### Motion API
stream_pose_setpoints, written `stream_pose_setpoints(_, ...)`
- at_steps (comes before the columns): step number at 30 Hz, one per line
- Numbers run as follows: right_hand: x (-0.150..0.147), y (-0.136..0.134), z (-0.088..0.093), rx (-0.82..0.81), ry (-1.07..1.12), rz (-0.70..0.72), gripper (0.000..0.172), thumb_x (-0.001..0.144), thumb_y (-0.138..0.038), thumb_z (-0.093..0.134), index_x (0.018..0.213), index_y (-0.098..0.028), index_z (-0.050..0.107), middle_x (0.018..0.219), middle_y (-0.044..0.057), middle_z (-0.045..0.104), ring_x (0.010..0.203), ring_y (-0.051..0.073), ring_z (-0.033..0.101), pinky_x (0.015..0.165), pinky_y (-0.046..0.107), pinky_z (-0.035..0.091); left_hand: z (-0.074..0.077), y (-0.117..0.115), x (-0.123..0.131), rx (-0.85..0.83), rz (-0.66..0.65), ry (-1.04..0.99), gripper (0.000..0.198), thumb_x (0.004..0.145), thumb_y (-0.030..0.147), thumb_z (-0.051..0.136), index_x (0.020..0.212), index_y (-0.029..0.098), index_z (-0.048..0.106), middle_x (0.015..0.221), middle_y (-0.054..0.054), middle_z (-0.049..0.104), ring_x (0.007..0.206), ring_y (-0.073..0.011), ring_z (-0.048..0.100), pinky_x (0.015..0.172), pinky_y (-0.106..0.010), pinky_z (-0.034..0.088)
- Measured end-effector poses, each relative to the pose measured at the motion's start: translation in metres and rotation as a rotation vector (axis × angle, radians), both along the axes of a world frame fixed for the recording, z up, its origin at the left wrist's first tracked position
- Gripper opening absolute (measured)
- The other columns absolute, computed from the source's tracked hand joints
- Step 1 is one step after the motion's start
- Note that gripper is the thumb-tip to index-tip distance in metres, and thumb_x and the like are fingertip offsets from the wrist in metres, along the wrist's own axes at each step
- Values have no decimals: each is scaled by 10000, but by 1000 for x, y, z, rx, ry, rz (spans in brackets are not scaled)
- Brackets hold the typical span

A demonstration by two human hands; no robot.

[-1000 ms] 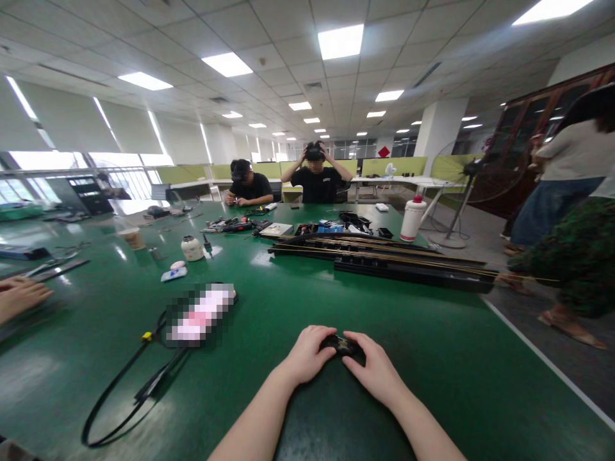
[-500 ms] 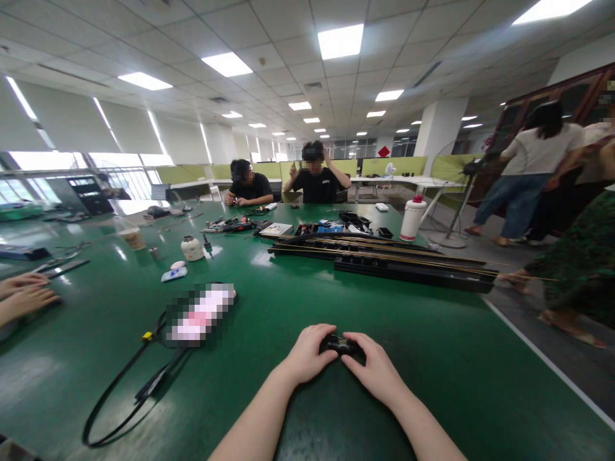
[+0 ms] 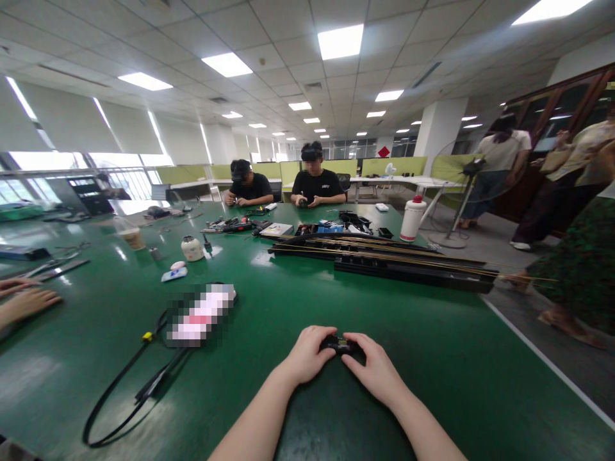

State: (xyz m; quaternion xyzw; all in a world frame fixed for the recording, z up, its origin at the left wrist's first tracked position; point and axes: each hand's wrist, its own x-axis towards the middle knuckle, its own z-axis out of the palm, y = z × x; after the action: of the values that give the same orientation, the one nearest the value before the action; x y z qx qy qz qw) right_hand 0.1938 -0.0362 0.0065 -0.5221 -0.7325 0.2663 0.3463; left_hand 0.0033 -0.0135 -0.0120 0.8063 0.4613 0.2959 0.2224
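The left hand [image 3: 311, 351] and right hand [image 3: 371, 360] grasp one small, glossy black object [image 3: 343, 346] between them at the green surface [image 3: 269, 307]. Since half a second ago it shows more yellowish detail, suggesting turning in place. Beyond the right hand: one white, red-capped bottle [image 3: 412, 222]; leftward of the left, one black looped strap [image 3: 154, 384].

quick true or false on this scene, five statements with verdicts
1. The left hand and right hand hold a black object. True.
2. The bottle has a blue cap. False: the cap is red.
3. The strap lies to the left of both hands. True.
4. The table is white. False: it is green.
5. The fan stands on the table. False: it stands on the floor.
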Motion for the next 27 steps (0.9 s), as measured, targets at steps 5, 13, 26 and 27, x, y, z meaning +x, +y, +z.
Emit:
stream_pose_setpoints(5, 0, 0, 0, -1, 11, 2, 352, 729, -291, 582, 1067, -201, 620, 1092, 80, 645, 1027, 232, 582, 927, 376, 433, 2, -1, -1, 8, -10, -1, 410, 773, 164, 591, 1174, 231, 532, 1158, -47, 592, 1097, -225, 508, 981, -400, 377)
stream_pose_setpoints(13, 0, 0, -1, 4, 27, 2, 331, 731, -295, 584, 1046, -204, 631, 1066, 79, 654, 1005, 232, 588, 915, 382, 439, 3, -1, -1, -4, -22, 8, 441, 762, 215, 622, 1192, 214, 526, 1178, -67, 581, 1117, -237, 493, 995, -405, 364)
stream_pose_setpoints(26, 1, 2, -2, 41, 13, 55, 248, 766, -303, 554, 982, -229, 652, 1038, 68, 654, 994, 225, 586, 911, 379, 435, 7, -3, 0, -3, -9, -10, 415, 755, 192, 621, 1161, 234, 549, 1145, -51, 604, 1089, -230, 518, 981, -404, 377)
stream_pose_setpoints(27, 1, 2, -2, 42, 8, 58, 243, 770, -300, 551, 977, -226, 655, 1038, 69, 652, 997, 224, 585, 912, 377, 434, 7, -3, 0, -1, -10, -11, 418, 753, 195, 622, 1162, 236, 548, 1146, -52, 604, 1090, -233, 519, 980, -408, 379)
